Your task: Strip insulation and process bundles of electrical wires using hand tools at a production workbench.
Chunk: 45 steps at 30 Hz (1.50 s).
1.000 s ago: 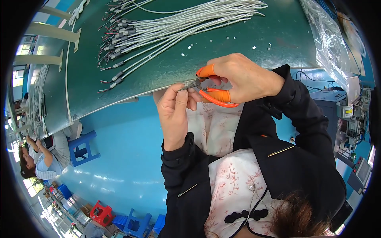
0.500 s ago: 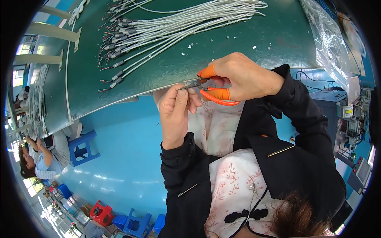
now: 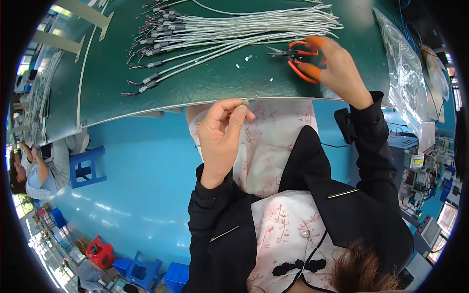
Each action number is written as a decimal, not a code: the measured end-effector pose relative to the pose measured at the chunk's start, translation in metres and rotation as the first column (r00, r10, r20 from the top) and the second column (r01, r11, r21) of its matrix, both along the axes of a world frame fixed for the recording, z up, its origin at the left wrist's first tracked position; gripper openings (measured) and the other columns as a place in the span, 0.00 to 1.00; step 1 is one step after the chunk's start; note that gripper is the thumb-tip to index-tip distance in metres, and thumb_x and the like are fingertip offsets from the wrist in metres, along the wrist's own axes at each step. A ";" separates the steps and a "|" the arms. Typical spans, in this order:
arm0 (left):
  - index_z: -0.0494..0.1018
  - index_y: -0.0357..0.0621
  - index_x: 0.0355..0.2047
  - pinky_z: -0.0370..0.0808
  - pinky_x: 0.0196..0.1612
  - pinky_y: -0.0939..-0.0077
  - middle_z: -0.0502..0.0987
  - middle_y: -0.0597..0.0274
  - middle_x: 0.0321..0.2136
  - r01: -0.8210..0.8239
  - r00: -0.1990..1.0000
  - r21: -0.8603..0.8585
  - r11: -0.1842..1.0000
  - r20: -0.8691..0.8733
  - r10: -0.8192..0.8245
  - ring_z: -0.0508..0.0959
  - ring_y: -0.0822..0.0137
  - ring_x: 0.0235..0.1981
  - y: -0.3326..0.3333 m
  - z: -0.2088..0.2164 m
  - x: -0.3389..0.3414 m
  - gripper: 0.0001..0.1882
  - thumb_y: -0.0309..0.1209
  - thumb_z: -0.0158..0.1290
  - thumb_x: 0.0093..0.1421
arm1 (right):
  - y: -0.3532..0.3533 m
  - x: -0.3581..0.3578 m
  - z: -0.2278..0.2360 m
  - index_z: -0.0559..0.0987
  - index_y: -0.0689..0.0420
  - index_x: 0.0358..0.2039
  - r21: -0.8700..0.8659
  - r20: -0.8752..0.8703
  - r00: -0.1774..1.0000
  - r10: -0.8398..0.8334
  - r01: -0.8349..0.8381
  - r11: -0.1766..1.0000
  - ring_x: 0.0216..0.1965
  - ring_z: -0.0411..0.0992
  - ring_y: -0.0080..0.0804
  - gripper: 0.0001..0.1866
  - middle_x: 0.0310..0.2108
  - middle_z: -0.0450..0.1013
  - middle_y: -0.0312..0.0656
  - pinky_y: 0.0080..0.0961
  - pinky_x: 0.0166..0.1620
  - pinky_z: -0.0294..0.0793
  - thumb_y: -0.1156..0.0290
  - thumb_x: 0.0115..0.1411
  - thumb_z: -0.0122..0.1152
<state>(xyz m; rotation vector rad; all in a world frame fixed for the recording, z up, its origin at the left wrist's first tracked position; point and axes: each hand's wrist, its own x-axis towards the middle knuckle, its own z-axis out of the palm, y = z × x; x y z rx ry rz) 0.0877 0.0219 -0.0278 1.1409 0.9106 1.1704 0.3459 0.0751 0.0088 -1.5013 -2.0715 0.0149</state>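
At the table's near edge my left hand (image 3: 220,128) is closed in a pinch. A tiny pale tip shows at its fingertips, too small to name. Farther right, over the green tabletop, my right hand (image 3: 342,71) has thumb and forefinger spread, slightly blurred, in orange finger cots. Its fingertips are at the red handles of a pair of snips (image 3: 293,54), which lie on the table with blades apart, pointing left. Beyond them lies a bundle of whitish cables (image 3: 244,25), with grey connectors and thin coloured wires at their left ends.
Small white scraps (image 3: 238,66) are scattered on the green table (image 3: 195,83). A clear plastic bag (image 3: 405,73) hangs over its right end. To the left, another person (image 3: 39,168) sits by a blue stool (image 3: 88,166) at a neighbouring table. A red stool (image 3: 100,252) stands on the blue floor.
My right hand has moved away from my left, up and right over the table, taking the snips with it; its fingers have spread. My left hand keeps its pinch near the table's edge.
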 end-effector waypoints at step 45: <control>0.70 0.40 0.38 0.70 0.40 0.78 0.75 0.59 0.39 -0.064 0.897 -0.358 0.931 0.389 0.211 0.73 0.71 0.39 -0.037 0.017 -0.073 0.05 0.23 0.51 0.60 | -0.048 -0.152 -0.010 0.74 0.61 0.36 0.010 -0.135 0.917 0.375 -0.377 0.926 0.17 0.69 0.33 0.14 0.22 0.72 0.41 0.23 0.20 0.64 0.74 0.48 0.67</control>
